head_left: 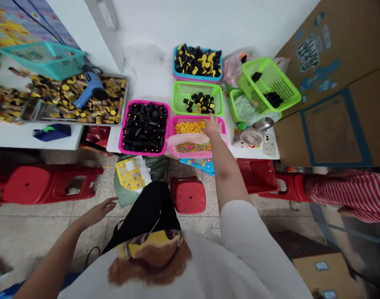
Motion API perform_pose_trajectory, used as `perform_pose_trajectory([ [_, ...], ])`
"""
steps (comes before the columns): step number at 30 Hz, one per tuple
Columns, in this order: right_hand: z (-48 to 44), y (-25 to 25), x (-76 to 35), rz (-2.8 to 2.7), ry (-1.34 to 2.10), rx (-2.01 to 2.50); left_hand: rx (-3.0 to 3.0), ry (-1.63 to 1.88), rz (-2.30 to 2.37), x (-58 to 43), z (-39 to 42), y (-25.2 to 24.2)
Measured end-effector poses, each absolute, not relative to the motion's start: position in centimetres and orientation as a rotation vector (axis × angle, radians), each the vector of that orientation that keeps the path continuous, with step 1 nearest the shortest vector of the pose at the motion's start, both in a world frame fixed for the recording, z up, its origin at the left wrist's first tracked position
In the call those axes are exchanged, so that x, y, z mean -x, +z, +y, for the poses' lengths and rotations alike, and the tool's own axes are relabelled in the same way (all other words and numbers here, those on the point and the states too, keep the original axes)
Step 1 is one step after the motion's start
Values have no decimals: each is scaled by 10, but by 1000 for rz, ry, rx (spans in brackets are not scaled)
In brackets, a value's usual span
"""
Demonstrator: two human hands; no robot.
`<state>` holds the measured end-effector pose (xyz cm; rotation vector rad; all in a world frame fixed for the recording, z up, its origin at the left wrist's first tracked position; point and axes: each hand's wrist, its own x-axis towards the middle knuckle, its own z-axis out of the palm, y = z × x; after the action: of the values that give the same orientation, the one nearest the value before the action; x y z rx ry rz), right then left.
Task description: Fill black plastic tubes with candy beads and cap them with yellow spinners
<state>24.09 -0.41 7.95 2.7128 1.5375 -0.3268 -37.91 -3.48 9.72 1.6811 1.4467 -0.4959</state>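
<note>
My right hand (pixel 212 124) is stretched out over the right part of a pink basket (pixel 225 128), its fingers apart and nothing visible in them. Small yellow plastic pieces (pixel 188 127) lie in that basket, left of the fingers. In front of them, tiny multicoloured beads (pixel 193 146) fill a pink bag or liner (pixel 174 145). Just behind is a green basket (pixel 177 97) with several black-and-yellow tubes (pixel 202 101). My left hand (pixel 99 209) hangs low over the floor, away from the table, with loosely extended fingers and nothing in it.
A magenta basket (pixel 123 137) of black tubes stands left; a blue basket (pixel 175 74) stands behind. Further left, a metal tray (pixel 124 99) bears a blue heat gun (pixel 93 87). A small fan (pixel 251 137) sits right. Red stools (pixel 190 195) stand below; a person in striped clothing (pixel 352 193) is at right.
</note>
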Motion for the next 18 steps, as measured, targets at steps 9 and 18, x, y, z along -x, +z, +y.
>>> perform_pose_trajectory([
  [9, -67, 117, -259, 1489, -129, -3200, -1804, -646, 1132, 276, 35, 127],
  [18, -246, 64, -223, 707, -510, -3555, -1823, -625, 582, 79, 108, 136],
])
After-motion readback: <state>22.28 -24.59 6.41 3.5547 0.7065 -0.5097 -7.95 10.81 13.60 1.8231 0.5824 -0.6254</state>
